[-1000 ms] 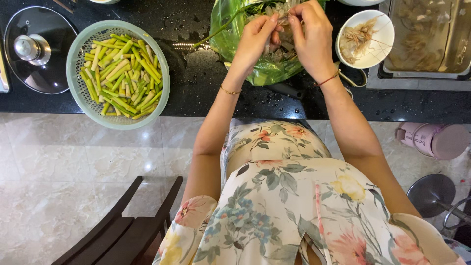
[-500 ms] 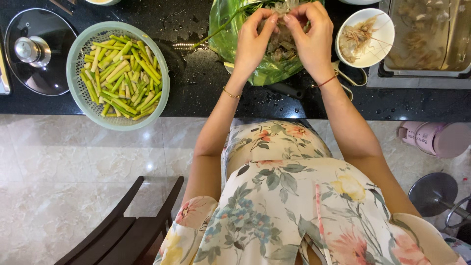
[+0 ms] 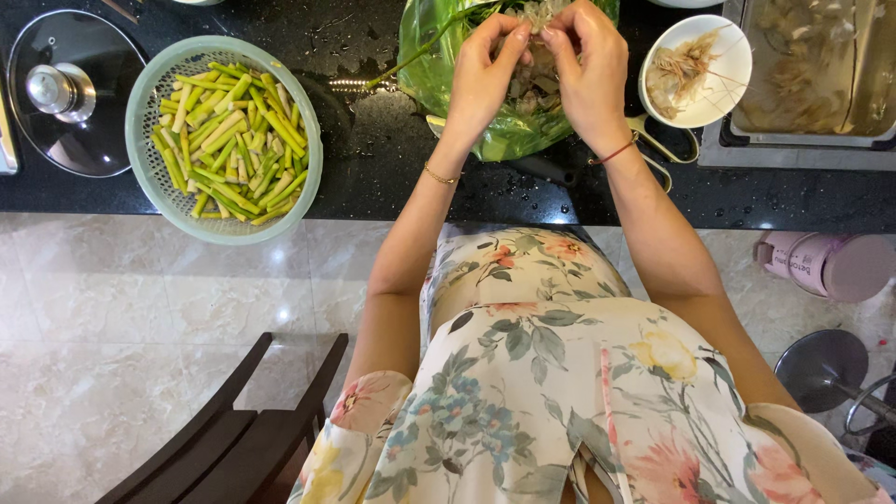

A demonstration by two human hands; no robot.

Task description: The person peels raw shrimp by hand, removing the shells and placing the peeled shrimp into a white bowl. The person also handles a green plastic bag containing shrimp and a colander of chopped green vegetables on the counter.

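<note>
Both hands are raised over a green plastic bag [image 3: 523, 126] that lies open on the black counter [image 3: 373, 177]. My left hand [image 3: 481, 79] and my right hand [image 3: 588, 70] pinch a small pale shrimp-like piece [image 3: 534, 23] between their fingertips, right above the bag's scraps. A long green stalk [image 3: 420, 51] pokes out of the bag toward the left. To the right of my right hand stands a white bowl [image 3: 723, 89] holding pale peeled pieces.
A pale green colander [image 3: 154, 187] of cut green stalks sits left, a glass pot lid [image 3: 65, 89] beyond it. A metal tray [image 3: 812, 131] stands at far right. Scissors handles [image 3: 667, 149] lie by the bowl. A dark chair [image 3: 233, 439], pink jug [image 3: 821, 266] stand on the floor.
Both hands have drawn closer together over the bag and lifted slightly toward the top edge, fingertips now meeting on the small piece.
</note>
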